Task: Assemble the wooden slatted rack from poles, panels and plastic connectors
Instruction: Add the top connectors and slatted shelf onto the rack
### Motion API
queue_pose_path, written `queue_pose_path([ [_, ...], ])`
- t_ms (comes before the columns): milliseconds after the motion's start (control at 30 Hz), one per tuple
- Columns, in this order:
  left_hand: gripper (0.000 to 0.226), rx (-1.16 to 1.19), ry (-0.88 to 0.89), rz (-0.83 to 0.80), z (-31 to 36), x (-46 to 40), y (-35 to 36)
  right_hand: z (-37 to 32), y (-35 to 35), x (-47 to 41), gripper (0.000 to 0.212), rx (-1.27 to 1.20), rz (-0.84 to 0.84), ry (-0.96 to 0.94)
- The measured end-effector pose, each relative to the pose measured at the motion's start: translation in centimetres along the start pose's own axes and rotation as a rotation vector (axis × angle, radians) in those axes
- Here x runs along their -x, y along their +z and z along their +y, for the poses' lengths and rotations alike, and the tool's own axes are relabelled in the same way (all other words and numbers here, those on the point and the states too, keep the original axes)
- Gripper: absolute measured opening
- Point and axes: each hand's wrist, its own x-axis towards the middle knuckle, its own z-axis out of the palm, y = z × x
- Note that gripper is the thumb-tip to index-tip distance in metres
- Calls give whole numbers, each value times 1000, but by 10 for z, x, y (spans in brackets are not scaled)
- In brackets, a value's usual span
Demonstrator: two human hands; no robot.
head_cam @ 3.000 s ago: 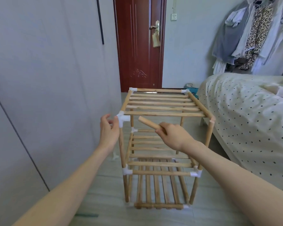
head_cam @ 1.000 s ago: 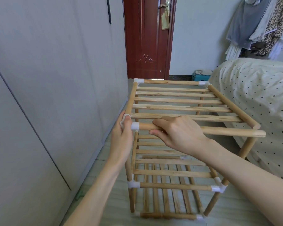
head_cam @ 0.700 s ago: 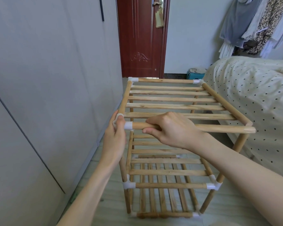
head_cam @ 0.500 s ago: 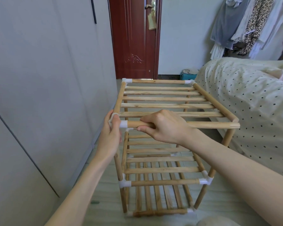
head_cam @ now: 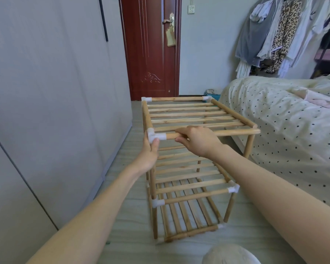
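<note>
A three-tier wooden slatted rack (head_cam: 194, 119) stands on the floor in front of me, its poles joined by white plastic connectors. My left hand (head_cam: 149, 155) grips the near-left top corner connector (head_cam: 154, 136), thumb pressed under it. My right hand (head_cam: 197, 141) curls round the front top pole (head_cam: 234, 132), whose left end sits in that connector. The pole's right end lies bare at the near-right corner, on top of the upright pole (head_cam: 249, 144), with no connector visible there.
A grey wardrobe (head_cam: 46, 103) runs along the left, close to the rack. A bed with a dotted cover (head_cam: 286, 119) stands on the right. A dark red door (head_cam: 152, 48) is behind, clothes (head_cam: 274, 33) hang at the back right. A grey rounded object (head_cam: 229, 254) lies at the bottom.
Three seconds ago my right hand held the pole loose, away from the connector. Now its left end is in the connector and it lies level across the front. My head view has shifted.
</note>
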Motion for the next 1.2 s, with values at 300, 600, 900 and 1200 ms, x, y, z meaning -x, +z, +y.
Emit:
queue_pose_path([
  [300,58,-288,131,-227,-29,22,-29,-55,-4,39,27,-12,399,-273],
  [600,38,-362,-118,-46,-160,10,-86,-134,95,-22,34,-106,-82,-357],
  [900,45,-462,-377,-127,-386,-9,-78,-143,338,-124,46,-184,-588,107],
  [1200,74,-773,-509,-375,-524,-56,-59,-123,516,-192,55,-184,-623,215],
])
